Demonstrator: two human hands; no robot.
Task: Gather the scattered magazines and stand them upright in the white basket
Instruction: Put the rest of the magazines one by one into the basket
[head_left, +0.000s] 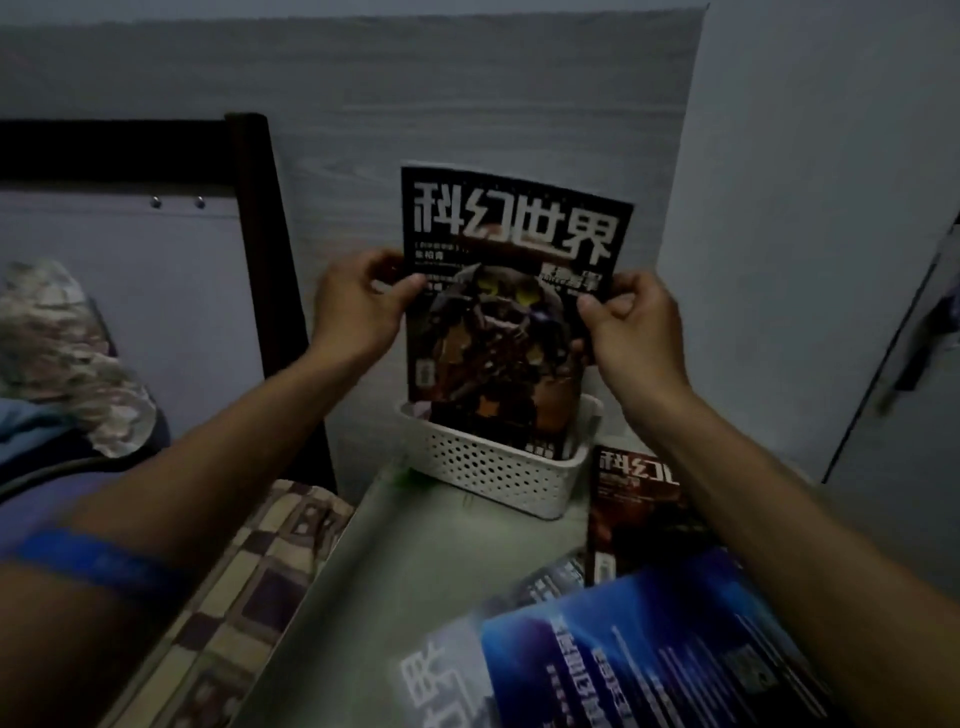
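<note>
Magazines were only partly gathered at this moment, as far as could be judged. One magazine (511, 291), with a dark cover and large white characters, was held upright with its lower edge already down inside the white basket (493, 467), which stood against the wall at the far end of a pale table (363, 561). The left hand (358, 301) was pinched on the left edge of that cover, thumb on the front and fingers curled behind, and the right hand (631, 319) was pinched on the right edge in the same way. Whether other issues already stood behind the held one could not be told with certainty, though a second printed strip seemed to show low inside the basket. The held issue had not yet been released, so this placement was judged as nearly finished rather than done. More work was left: just to the right of the basket a dark red magazine (636, 514) lay flat, partly hidden under the right forearm, and nearer than the basket a blue magazine (649, 660) lay spread over a grey one (441, 675), both flat. At least three issues were therefore judged as still to be picked up and stood in the basket. To the left of the basket a checked blanket (249, 587) was seen beside the table.
</note>
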